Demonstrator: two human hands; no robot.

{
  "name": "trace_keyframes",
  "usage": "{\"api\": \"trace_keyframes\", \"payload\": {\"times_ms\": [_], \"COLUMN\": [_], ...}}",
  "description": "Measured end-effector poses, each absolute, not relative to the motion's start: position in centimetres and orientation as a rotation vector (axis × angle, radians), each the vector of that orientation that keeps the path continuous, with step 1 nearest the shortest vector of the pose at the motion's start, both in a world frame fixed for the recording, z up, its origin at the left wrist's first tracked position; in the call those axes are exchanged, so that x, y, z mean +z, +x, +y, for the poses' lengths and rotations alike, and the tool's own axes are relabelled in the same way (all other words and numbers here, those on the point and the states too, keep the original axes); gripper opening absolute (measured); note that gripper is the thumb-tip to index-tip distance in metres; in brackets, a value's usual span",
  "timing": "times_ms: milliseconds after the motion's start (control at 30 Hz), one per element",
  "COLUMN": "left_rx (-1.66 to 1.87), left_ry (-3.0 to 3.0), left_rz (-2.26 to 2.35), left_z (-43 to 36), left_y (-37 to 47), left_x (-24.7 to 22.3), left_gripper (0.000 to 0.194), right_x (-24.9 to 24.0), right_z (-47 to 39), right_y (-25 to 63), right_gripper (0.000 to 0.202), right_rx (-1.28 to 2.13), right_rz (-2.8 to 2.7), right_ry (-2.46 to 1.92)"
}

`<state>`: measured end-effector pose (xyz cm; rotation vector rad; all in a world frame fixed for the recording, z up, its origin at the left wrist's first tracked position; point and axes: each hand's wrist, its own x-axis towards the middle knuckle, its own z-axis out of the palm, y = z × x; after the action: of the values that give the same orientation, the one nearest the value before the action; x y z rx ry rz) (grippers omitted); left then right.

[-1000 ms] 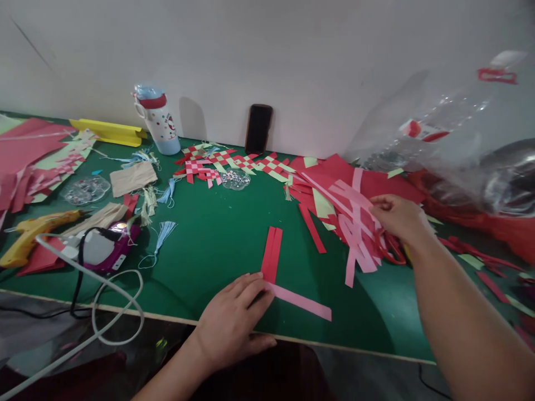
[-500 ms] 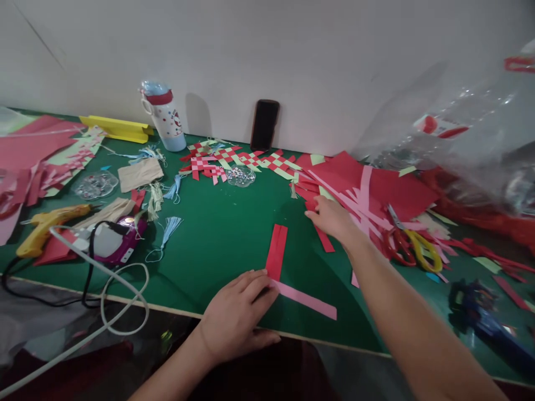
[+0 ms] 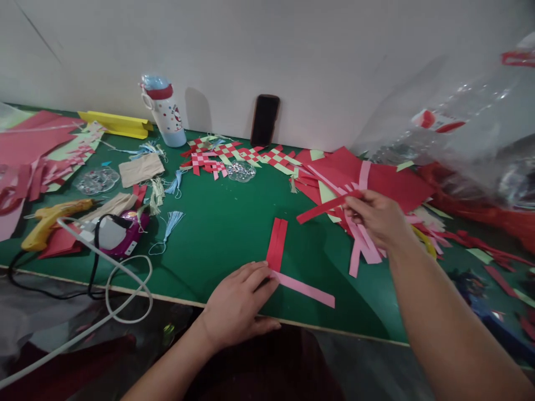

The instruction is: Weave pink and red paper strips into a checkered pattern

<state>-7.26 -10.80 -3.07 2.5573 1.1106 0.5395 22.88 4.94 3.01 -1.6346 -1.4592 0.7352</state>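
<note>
So the right hand has just picked up that loose red strip: half a second ago it was lying on the worktop, now it's pinched at one end in a narrow thumb-and-finger grip beside the pink offcuts. I'd say that puts a third red strip in play. The left hand hasn't budged: fairly flat, thumb spread, fingertips resting where the side-by-side red pair meets the pink crosspiece. Can't tell what's tucked under those fingers, though.
</note>
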Motion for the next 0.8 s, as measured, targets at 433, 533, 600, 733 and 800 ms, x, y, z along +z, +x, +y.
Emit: {"api": "trace_keyframes", "payload": {"times_ms": [433,533,600,733,800], "left_rx": [0.384,0.294,0.226,0.142,0.133], "left_ry": [2.651,2.691,2.697,2.67,2.652], "left_rz": [1.179,1.201,1.23,1.253,1.245], "left_z": [-10.0,-9.4,-9.1,-8.6,-8.3], "left_y": [-5.8,-4.8,-4.3,-3.7,-3.6], "left_x": [-1.3,-0.7,-0.4,-0.2,-0.3], "left_gripper": [0.023,0.014,0.015,0.014,0.015], "right_x": [-1.1,-1.4,-1.3,-0.9,-0.8], "right_z": [-9.9,-11.2,-12.2,-13.8,-14.0], "right_y": [24.1,24.0,23.9,24.1,24.3], "right_gripper": [0.031,0.038,0.052,0.059,0.046], "right_rx": [0.915,0.917,0.969,0.86,0.674], "right_rz": [-0.851,-0.941,-1.153,-1.578,-1.652], "right_ry": [-1.494,-1.537,-1.656,-1.854,-1.867]}}
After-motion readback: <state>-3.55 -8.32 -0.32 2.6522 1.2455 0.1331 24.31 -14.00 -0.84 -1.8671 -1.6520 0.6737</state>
